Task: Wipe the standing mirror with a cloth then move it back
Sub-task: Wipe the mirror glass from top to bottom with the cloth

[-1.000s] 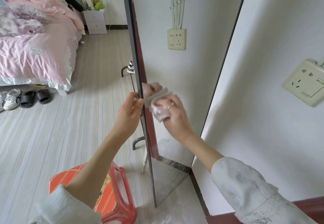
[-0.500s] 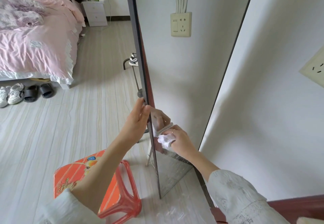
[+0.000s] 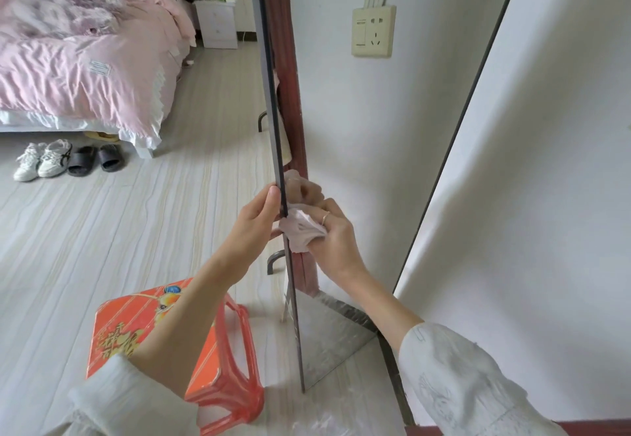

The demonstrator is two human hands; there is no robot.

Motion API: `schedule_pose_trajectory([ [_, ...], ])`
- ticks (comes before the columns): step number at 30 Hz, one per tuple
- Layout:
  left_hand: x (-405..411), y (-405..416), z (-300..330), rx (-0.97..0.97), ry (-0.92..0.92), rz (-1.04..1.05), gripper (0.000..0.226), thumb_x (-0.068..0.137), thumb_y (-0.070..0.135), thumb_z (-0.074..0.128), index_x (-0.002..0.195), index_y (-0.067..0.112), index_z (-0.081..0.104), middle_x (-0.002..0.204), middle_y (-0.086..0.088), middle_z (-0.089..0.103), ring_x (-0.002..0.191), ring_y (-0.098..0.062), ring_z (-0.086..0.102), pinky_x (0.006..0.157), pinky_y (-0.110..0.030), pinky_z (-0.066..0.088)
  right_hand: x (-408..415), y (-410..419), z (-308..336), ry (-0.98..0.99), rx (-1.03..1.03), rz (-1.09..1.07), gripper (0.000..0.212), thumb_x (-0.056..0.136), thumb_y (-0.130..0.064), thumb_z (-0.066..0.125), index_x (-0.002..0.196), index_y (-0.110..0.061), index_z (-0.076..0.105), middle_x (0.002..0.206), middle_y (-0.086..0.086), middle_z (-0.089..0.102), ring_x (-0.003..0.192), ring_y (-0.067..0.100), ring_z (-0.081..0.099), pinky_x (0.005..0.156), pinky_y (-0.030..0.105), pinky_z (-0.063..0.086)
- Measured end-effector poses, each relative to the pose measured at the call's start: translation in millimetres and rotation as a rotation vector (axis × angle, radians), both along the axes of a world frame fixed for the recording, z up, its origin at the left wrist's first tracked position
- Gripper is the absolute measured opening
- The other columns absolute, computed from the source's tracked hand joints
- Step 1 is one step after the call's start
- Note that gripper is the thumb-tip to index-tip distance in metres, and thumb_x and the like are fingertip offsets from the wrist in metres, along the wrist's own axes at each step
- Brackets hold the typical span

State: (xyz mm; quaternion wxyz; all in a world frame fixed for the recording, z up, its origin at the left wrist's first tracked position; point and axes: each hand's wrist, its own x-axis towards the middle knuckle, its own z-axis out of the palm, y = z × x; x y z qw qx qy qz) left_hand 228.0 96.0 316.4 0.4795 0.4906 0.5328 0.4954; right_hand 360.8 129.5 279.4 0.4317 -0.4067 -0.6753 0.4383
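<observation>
The tall standing mirror (image 3: 368,135) has a thin dark frame and stands on the floor against the white wall, seen nearly edge-on. My left hand (image 3: 254,227) grips its left frame edge at mid height, thumb on the edge. My right hand (image 3: 333,236) holds a bunched pale pink cloth (image 3: 300,229) and presses it against the glass right beside that edge. The glass reflects the hand, the wall and a wall socket.
An orange-red plastic stool (image 3: 191,343) stands on the floor just left of the mirror's foot. A bed with pink bedding (image 3: 85,60), shoes and slippers (image 3: 68,159) and a white nightstand (image 3: 216,24) lie further left. The mirror's metal stand leg (image 3: 275,261) shows behind it.
My right hand with the cloth went down the glass, then came back up a little along the left edge. My left hand has kept its hold on the frame.
</observation>
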Motion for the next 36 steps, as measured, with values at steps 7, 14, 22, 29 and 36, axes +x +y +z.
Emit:
schedule_pose_trajectory([
  [7, 8.2, -2.2, -44.4, 0.157, 0.166, 0.037, 0.039, 0.099, 0.034, 0.029, 0.105, -0.002, 0.044, 0.098, -0.025, 0.053, 0.091, -0.035, 0.054, 0.087, -0.051, 0.048, 24.6, -9.5, -89.6, -0.414, -0.032, 0.092, 0.039, 0.081, 0.006, 0.052, 0.114, -0.011, 0.063, 0.114, 0.006, 0.055, 0.1, 0.02, 0.054, 0.076, 0.008, 0.037],
  [14, 21.2, 6.6, -81.5, 0.494, 0.25, 0.188, 0.031, 0.1, 0.025, 0.033, 0.074, 0.015, 0.047, 0.06, 0.013, 0.047, 0.056, 0.0, 0.039, 0.056, -0.011, 0.034, 74.9, 14.0, -51.7, -0.007, 0.011, -0.238, 0.031, 0.079, 0.001, 0.068, 0.061, -0.024, 0.063, 0.047, -0.022, 0.057, 0.048, -0.009, 0.053, 0.046, 0.001, 0.036],
  [22, 26.0, 35.3, -115.7, 0.789, 0.227, 0.401, 0.036, 0.098, 0.031, 0.036, 0.067, 0.014, 0.036, 0.057, 0.009, 0.029, 0.051, -0.006, 0.028, 0.05, -0.02, 0.026, 90.9, 46.0, -55.8, 0.198, 0.375, -0.42, 0.022, 0.081, -0.005, 0.066, 0.07, -0.018, 0.051, 0.068, -0.009, 0.048, 0.057, -0.005, 0.051, 0.051, 0.002, 0.036],
  [29, 33.1, 33.4, -158.9, 0.949, 0.23, 0.421, 0.032, 0.099, 0.022, 0.034, 0.069, 0.012, 0.033, 0.055, 0.009, 0.027, 0.051, -0.006, 0.025, 0.049, -0.019, 0.024, 98.3, 45.7, -102.7, 0.314, 0.56, -0.394, 0.02, 0.084, -0.013, 0.066, 0.099, -0.022, 0.056, 0.089, -0.02, 0.057, 0.078, -0.015, 0.056, 0.063, -0.003, 0.04],
  [36, 28.9, 35.6, -160.0, 0.682, 0.374, 0.301, 0.017, 0.096, 0.021, 0.041, 0.081, 0.016, 0.047, 0.068, 0.004, 0.046, 0.058, -0.005, 0.041, 0.056, -0.019, 0.036, 106.8, 23.1, -119.1, 0.511, 0.347, -0.315, 0.022, 0.08, -0.007, 0.066, 0.097, -0.021, 0.063, 0.078, -0.021, 0.066, 0.063, -0.016, 0.059, 0.052, 0.0, 0.04],
])
